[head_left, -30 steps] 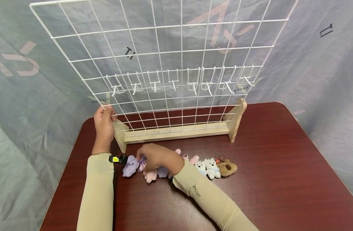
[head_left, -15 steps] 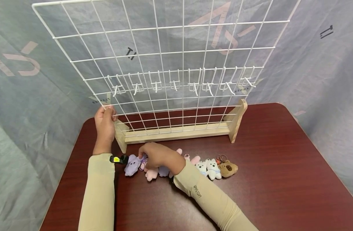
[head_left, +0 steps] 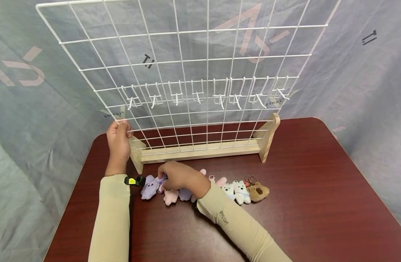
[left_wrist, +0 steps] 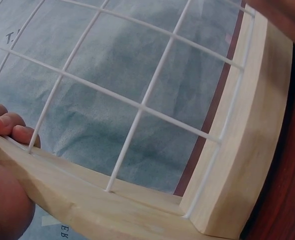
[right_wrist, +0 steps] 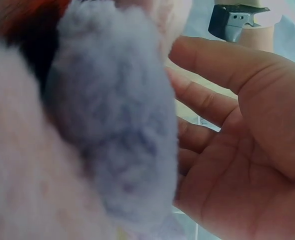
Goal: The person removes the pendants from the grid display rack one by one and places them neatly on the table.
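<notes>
My left hand [head_left: 119,140] grips the left wooden upright of the white wire grid rack [head_left: 207,87]; in the left wrist view its fingers [left_wrist: 10,124] curl round the far side of the wood [left_wrist: 82,210]. Reaching down into a row of small plush keychains, my right hand [head_left: 182,177] pinches the strap beside the leftmost purple plush keychain [head_left: 149,187]. A pink plush [head_left: 170,197] and another purple plush [head_left: 185,194] lie under this hand. Blurred plush [right_wrist: 117,120] fills much of the right wrist view and hides the fingertips.
Several white hooks [head_left: 176,97] hang in a line across the grid. Right of my hand lie a pink plush [head_left: 221,182], white plush bears [head_left: 241,191] and a brown bear [head_left: 258,191] with rings. The wooden base [head_left: 200,152] stands on the dark red table [head_left: 318,203].
Almost nothing differs. The leftmost purple plush and my right hand have shifted very slightly to the right; my left hand keeps its hold on the rack.
</notes>
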